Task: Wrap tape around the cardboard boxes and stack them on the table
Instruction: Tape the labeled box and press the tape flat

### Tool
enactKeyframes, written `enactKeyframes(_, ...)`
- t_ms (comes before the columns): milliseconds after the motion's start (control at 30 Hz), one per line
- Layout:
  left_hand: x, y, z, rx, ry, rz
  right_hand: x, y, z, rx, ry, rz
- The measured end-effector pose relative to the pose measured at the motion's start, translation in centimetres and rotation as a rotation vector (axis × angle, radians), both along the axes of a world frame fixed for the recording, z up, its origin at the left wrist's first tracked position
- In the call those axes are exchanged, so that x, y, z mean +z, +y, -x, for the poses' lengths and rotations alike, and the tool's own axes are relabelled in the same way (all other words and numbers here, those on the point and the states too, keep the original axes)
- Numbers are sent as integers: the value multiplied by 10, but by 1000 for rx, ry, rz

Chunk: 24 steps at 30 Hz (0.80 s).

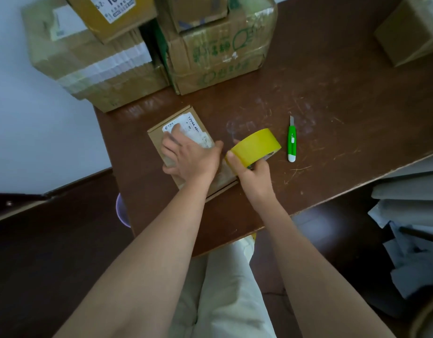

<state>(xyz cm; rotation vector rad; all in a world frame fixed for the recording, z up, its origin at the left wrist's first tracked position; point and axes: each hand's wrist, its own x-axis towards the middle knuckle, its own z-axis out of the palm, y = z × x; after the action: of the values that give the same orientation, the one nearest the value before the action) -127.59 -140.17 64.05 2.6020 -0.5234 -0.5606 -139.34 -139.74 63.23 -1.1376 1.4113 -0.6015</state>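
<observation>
We have our left hand spread flat, pressing on the small flat brown cardboard box at the middle of the dark brown wooden table. At its three o'clock, just beside the box, our right hand grips the yellow roll of tape. The box's white label reads "12V4A 48". A green-and-white utility knife lies at three o'clock from the roll. At twelve o'clock stand larger taped cardboard boxes with green print we can't read.

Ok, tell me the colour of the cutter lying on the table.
The cutter is green with white ends and a bare metal blade tip, seen in the head view, right of the tape roll.
</observation>
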Motion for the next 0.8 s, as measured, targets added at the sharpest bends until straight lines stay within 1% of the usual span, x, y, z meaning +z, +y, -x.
enactKeyframes(67, 6, 4, -7, 37, 47, 42, 17, -5, 4, 27, -77, -68)
enactKeyframes(133, 13, 7, -12, 86, 88, 92, 32, -6, 5, 68, -204, -56)
enactKeyframes(200, 19, 11, -15, 145, 155, 197, 49, -6, 4, 124, -314, -15)
enactKeyframes(267, 23, 12, -15, 176, 273, 371, 64, -7, 1, 206, -327, 86)
enactKeyframes(333, 32, 8, -15, 214, 421, 508, 78, -9, -2, 307, -258, 201)
enactKeyframes(367, 37, 4, -17, 235, 484, 521, 83, -9, -4, 365, -209, 255)
enactKeyframes(400, 42, -2, -19, 254, 525, 492, 89, -10, -5, 416, -170, 301)
enactKeyframes(500, 53, -15, -26, 271, 588, 347, 97, -8, -8, 471, -133, 365)
enactKeyframes(567, 51, -15, -28, 217, 582, 296, 95, -3, -9, 429, -161, 339)
enactKeyframes(633, 46, -11, -29, 124, 534, 258, 89, 4, -7, 289, -246, 236)
enactKeyframes(700, 42, -6, -29, 62, 496, 274, 84, 8, -4, 129, -328, 91)
enactKeyframes(800, 43, 0, -31, 37, 502, 334, 84, 8, -3, -56, -402, -80)
